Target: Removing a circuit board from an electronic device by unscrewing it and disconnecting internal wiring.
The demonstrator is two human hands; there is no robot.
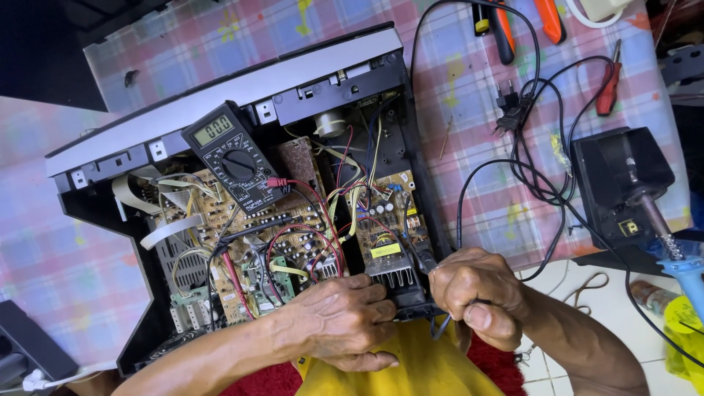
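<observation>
The left hand (345,319) rests on the near edge of the opened amplifier chassis (242,220), its grip closed over the black block (407,297) at the rear corner, just beside the finned heat sink (392,275). The right hand (477,297) is just right of that grip, fingers pinched shut on a thin black cable (460,213) where it enters the chassis wall; the exact contact point is hidden behind the knuckles. Above the left grip lie the circuit boards (235,235) with red and yellow wiring, and farther up a multimeter (233,158) sits on the boards, its red lead plugged in. Up and to the right of the right grip, on the checked table (484,147), lie the cable's mains plug (511,110), a soldering-iron stand (623,183) and screwdrivers (506,29). To work this step well, in judgement: brace the block firmly with the left grip so the board does not flex, feed or pull the cable in line with its entry, keep fingers off the heat-sink fins and bare solder joints, and confirm the plug stays disconnected.
</observation>
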